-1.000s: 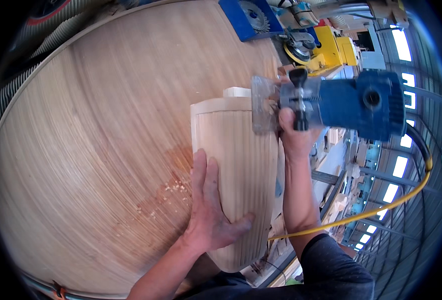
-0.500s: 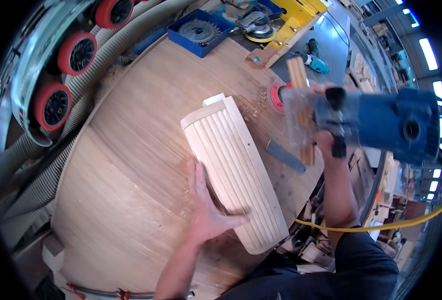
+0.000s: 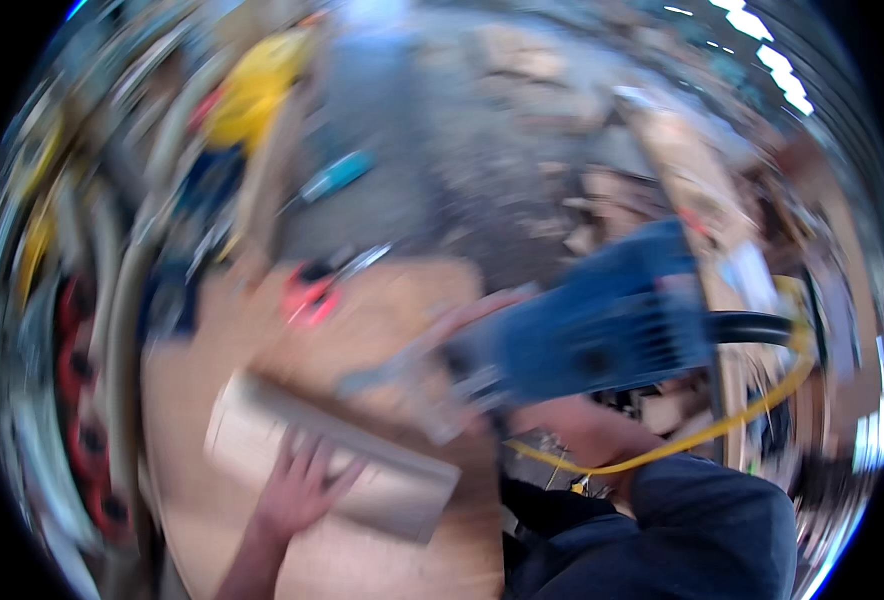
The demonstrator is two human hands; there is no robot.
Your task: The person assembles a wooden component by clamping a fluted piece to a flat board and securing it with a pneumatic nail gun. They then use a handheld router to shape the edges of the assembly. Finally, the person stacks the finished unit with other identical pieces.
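Fingers (image 3: 307, 455) of the left hand (image 3: 297, 498): spread apart, laid on a wooden block (image 3: 390, 490) crosswise between left and right edges of the bench (image 3: 392, 572). Right hand (image 3: 480, 313): wrapped round a router (image 3: 592, 322), blurred, over the right edge. Block: judged stiff, smooth, fairly light, best gripped by its long sides; router: probably heavy, best gripped low.
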